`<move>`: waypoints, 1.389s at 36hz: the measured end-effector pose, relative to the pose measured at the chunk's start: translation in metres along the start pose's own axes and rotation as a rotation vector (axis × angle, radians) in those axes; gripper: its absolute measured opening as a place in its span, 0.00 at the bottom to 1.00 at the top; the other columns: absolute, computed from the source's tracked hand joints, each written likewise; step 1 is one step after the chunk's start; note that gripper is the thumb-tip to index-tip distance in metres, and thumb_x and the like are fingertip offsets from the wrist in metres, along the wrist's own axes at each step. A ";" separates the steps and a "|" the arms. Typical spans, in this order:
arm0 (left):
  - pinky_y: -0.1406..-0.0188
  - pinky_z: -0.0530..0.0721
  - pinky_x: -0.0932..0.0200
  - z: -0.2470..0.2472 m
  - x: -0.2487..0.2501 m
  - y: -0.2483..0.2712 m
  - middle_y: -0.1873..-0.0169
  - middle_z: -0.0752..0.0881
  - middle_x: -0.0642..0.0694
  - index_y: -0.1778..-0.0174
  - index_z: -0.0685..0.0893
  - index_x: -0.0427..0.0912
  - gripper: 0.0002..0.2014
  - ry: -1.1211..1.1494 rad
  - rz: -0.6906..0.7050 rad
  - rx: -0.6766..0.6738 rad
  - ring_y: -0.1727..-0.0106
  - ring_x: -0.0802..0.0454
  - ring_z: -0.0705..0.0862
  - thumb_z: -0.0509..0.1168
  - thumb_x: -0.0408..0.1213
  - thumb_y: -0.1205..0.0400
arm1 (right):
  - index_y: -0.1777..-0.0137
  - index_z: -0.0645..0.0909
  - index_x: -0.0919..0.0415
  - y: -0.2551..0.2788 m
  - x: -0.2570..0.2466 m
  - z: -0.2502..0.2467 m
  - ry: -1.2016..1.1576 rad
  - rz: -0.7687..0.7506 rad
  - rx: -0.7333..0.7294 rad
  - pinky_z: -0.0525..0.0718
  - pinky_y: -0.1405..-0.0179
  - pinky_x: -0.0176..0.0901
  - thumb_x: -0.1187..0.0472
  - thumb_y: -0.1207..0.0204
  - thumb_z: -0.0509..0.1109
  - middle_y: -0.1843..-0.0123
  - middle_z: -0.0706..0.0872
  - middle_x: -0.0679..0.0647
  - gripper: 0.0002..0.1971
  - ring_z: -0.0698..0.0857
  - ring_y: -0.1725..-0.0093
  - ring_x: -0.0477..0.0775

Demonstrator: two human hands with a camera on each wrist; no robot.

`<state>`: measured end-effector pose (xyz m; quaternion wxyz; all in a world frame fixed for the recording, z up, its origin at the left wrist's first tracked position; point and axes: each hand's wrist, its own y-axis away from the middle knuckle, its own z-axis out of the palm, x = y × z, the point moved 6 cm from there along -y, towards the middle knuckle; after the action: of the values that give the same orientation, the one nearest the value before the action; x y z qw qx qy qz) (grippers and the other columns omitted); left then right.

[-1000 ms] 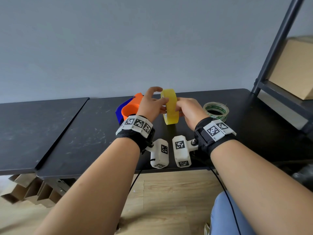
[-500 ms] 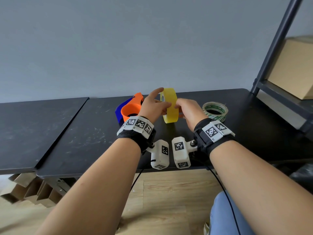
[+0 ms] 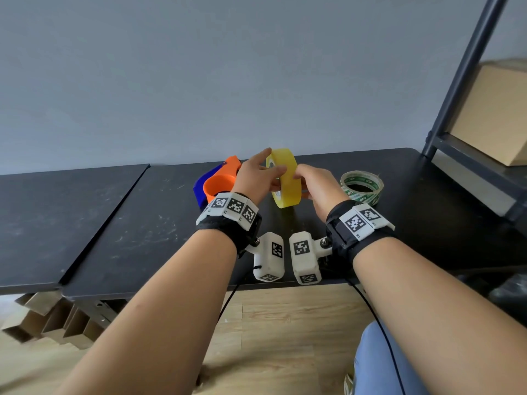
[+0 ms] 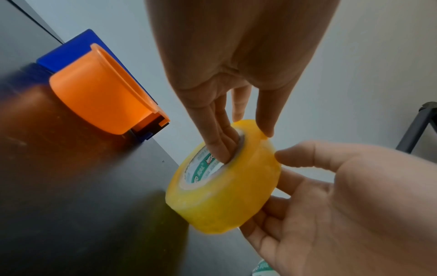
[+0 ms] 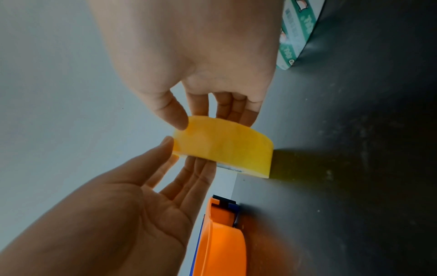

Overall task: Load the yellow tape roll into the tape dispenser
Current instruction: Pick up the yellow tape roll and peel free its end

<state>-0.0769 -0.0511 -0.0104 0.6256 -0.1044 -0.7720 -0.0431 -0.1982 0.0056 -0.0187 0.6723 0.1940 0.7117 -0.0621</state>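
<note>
The yellow tape roll stands on edge over the black table, held between both hands. My left hand has fingers pushed into the roll's core and its thumb on the outer rim. On the other side my right hand pinches the roll, thumb on the rim and fingers behind its far face. The orange and blue tape dispenser stands on the table just left of my left hand, with nothing on its orange hub. I cannot tell whether the roll's lower edge touches the table.
A second tape roll with green print lies flat to the right of my right hand. A dark metal rack holding a cardboard box rises at the table's right end. A seam splits the table at the left.
My left forefinger has stretched out toward the top of the roll. The roll has turned slightly, showing more of its left face. Both hands stay in place.
</note>
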 end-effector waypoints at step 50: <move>0.40 0.87 0.50 0.007 -0.002 -0.010 0.40 0.86 0.30 0.15 0.56 0.45 0.34 -0.029 0.006 -0.062 0.51 0.45 0.87 0.64 0.33 0.16 | 0.44 0.84 0.63 -0.014 0.004 0.000 0.035 -0.074 -0.025 0.75 0.64 0.39 0.75 0.26 0.58 0.61 0.81 0.58 0.17 0.77 0.63 0.53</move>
<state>-0.0850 -0.0593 -0.0132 0.6108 -0.1268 -0.7790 -0.0634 -0.2037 -0.0066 -0.0250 0.6594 0.1601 0.7307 -0.0747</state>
